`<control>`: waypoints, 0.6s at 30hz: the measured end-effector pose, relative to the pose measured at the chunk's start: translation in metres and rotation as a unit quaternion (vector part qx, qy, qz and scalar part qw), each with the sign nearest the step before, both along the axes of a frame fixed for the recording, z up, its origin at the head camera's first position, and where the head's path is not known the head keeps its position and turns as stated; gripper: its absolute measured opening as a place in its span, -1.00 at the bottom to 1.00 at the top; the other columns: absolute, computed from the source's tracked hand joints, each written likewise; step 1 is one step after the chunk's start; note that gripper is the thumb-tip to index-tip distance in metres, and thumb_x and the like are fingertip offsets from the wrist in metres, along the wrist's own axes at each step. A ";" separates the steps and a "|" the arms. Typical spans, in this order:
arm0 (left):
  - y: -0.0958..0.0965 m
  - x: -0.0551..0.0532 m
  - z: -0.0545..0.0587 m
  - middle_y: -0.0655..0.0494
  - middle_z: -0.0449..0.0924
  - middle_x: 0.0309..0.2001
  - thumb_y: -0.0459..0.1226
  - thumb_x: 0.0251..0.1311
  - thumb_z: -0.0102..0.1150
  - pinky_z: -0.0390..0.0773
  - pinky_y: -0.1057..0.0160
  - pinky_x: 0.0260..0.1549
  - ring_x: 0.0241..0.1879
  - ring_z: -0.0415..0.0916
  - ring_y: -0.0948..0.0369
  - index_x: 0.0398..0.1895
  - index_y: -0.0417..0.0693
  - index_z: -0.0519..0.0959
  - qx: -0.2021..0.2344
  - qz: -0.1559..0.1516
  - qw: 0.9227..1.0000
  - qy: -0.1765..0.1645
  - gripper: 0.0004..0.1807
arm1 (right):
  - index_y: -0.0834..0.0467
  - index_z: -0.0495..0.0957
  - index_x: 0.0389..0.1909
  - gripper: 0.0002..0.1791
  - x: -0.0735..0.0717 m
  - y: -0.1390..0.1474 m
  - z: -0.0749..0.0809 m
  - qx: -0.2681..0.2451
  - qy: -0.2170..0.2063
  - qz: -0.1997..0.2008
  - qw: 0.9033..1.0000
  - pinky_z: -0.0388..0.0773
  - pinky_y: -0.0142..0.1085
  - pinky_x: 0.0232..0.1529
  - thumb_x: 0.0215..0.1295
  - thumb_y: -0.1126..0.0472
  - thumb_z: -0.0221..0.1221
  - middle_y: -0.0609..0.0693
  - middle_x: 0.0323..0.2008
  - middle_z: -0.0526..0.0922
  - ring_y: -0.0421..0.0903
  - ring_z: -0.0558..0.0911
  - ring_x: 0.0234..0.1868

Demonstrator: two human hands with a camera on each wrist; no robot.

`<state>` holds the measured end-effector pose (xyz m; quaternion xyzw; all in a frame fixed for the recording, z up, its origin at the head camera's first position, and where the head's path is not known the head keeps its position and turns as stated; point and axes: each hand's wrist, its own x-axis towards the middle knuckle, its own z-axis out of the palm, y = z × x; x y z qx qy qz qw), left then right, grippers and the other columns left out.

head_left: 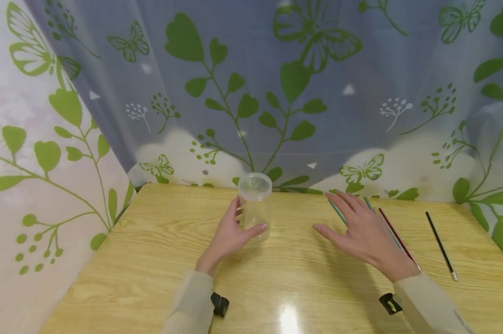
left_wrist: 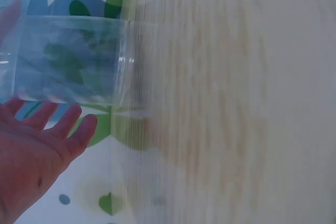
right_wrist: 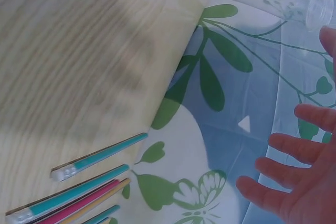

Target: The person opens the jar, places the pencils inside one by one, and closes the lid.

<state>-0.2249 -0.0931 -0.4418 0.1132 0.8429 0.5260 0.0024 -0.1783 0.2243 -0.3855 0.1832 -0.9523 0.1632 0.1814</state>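
My left hand has the clear jar between thumb and fingers, the thumb lying across the side nearest me and the fingers going round behind; the grip is only as wide as the jar's body, and looks light. The jar is upright in that grip, its frosted top rising above my fingers; whether that top is a lid or a bare rim I cannot tell, nor whether the base quite rests on the tabletop. Well apart to the right of that grip, my right hand hangs spread, thumb held away from the fingers, with nothing in it. Below its fingers lies one teal pencil, set off from the rest; under and just beside its outer edge are a second teal pencil, a red pencil and a yellow pencil, close together, with a bit more of the bunch cut off from view. Farther right, clear of that hand, a black pencil lies alone. As I judge it, this is early: the jar is in hand, yet I see nothing inside it, every pencil in view lies outside it, and none has been picked up.
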 end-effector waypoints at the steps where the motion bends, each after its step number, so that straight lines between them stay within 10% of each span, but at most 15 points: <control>1: 0.001 -0.001 0.000 0.02 0.33 0.47 0.03 0.07 0.53 0.43 -0.16 0.36 0.44 0.32 -0.08 0.60 0.14 0.11 0.002 0.000 1.000 -0.005 0.08 | 0.09 0.37 0.46 -0.16 -0.001 -0.001 0.000 -0.001 0.003 0.001 1.000 0.48 0.37 0.13 0.30 -0.30 0.27 0.23 0.40 0.44 0.34 0.46 0.34; 18: 0.015 0.005 0.000 -0.02 0.40 0.31 -0.03 -0.06 0.62 0.44 -0.21 0.29 0.32 0.38 -0.06 0.36 -0.03 0.32 0.022 -0.070 0.995 -0.062 -0.07 | 0.09 0.40 0.44 -0.19 -0.005 -0.019 0.012 -0.022 0.005 0.020 1.000 0.55 0.29 0.12 0.29 -0.27 0.28 0.19 0.37 0.49 0.30 0.50 0.32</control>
